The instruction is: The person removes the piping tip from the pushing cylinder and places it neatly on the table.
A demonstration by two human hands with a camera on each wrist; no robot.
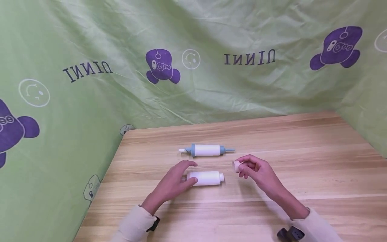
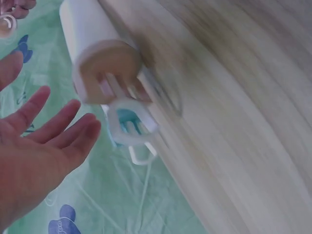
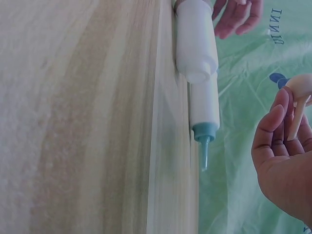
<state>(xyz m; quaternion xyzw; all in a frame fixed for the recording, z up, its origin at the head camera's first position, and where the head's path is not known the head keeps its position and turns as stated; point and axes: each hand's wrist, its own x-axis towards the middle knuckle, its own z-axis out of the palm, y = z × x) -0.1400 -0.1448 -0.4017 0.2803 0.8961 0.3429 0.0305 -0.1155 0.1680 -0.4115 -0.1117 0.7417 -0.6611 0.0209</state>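
Observation:
A white syringe barrel (image 1: 208, 178) with a short neck at its right end lies on the table. My left hand (image 1: 173, 181) is spread beside its left end, thumb and fingers apart around it; the left wrist view shows the palm clear of the barrel. A pale plunger handle (image 2: 151, 120) with a ring sticks out of the barrel's brownish end, somewhat blurred. To the right of the neck, my right hand (image 1: 257, 169) pinches a pale pink nozzle cap (image 1: 235, 166). Its thin spout (image 3: 296, 122) runs back between the fingers in the right wrist view.
Behind the barrel lies a second syringe (image 1: 207, 150), white with blue ends, a blue spout pointing right and a pale handle at left. Beneath everything is a wood-grain table (image 1: 302, 151). Green printed cloth (image 1: 208, 90) hangs around its back and sides.

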